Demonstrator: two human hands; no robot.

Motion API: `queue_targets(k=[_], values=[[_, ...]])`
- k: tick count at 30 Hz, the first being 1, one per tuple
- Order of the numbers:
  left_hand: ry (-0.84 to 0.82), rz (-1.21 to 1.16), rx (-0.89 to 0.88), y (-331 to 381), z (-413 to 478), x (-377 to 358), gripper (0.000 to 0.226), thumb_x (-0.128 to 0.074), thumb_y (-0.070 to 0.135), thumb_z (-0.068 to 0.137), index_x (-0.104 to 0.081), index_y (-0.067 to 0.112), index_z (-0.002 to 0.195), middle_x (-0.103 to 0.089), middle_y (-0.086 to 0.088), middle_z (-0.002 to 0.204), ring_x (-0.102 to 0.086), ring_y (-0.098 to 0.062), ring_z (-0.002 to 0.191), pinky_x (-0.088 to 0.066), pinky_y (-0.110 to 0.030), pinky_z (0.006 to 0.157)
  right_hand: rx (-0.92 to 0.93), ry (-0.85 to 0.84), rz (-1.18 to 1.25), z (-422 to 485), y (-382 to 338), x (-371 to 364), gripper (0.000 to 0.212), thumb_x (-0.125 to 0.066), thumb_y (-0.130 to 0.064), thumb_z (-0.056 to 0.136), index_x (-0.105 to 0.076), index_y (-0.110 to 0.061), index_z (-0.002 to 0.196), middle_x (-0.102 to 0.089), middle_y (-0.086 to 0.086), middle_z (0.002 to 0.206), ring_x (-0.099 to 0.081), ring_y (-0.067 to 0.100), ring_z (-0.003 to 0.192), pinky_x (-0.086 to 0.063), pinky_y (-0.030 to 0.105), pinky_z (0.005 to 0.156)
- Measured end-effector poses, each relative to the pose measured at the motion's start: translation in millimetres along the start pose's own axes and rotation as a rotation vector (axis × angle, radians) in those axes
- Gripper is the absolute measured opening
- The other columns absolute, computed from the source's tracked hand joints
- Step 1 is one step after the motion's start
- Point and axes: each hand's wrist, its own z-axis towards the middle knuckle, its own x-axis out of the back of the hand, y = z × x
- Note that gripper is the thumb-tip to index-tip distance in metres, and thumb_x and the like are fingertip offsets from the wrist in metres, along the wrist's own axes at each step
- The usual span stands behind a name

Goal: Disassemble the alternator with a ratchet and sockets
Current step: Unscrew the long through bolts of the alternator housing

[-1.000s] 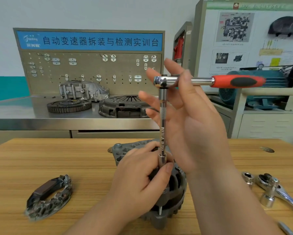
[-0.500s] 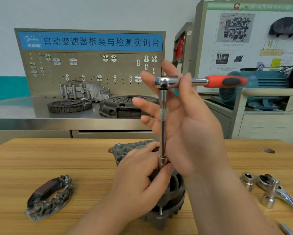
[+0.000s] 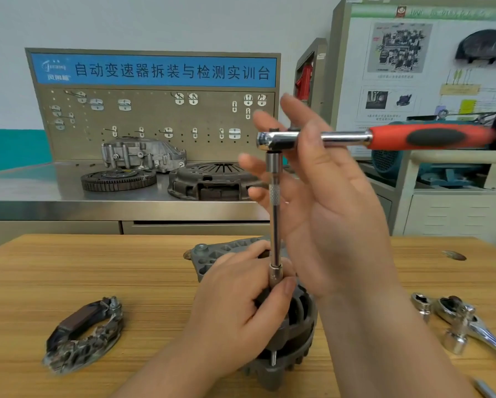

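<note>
The left hand (image 3: 238, 308) hides where the socket (image 3: 275, 275) meets the alternator (image 3: 295, 340).

The left hand (image 3: 241, 308) sits low at 6 o'clock, fingers curled, thumb and fingertips in a pinch grip. The right hand (image 3: 327, 202) rises above it toward 1 o'clock, palm facing left, fingers spread and straight, thumb upright, forearm running down to 5 o'clock.
</note>
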Motion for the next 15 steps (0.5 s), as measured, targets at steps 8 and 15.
queue_targets(k=[8,15], values=[[-0.006,-0.002,-0.024,0.4,-0.6,1.2,0.049,-0.030,0.048,0.100,-0.043,0.020,0.062,-0.045,0.008,0.063,-0.045,0.000,0.067,-0.032,-0.024,0.059,-0.001,-0.035,0.039,-0.8,-0.2,-2.3,0.032,-0.045,-0.044,0.092,-0.061,-0.029,0.116,-0.071,-0.008,0.114,-0.073,0.022,0.087,-0.054,0.028,0.075],[0.019,0.020,-0.056,1.5,1.1,0.2,0.028,-0.041,0.029,0.093,-0.033,0.031,0.066,-0.046,0.024,0.069,-0.044,0.010,0.073,-0.033,-0.026,0.059,0.012,0.005,-0.060,0.1,-1.7,-0.2,0.028,-0.050,-0.043,0.091,-0.064,-0.032,0.114,-0.072,-0.005,0.114,-0.069,0.015,0.089,-0.053,0.026,0.071]])
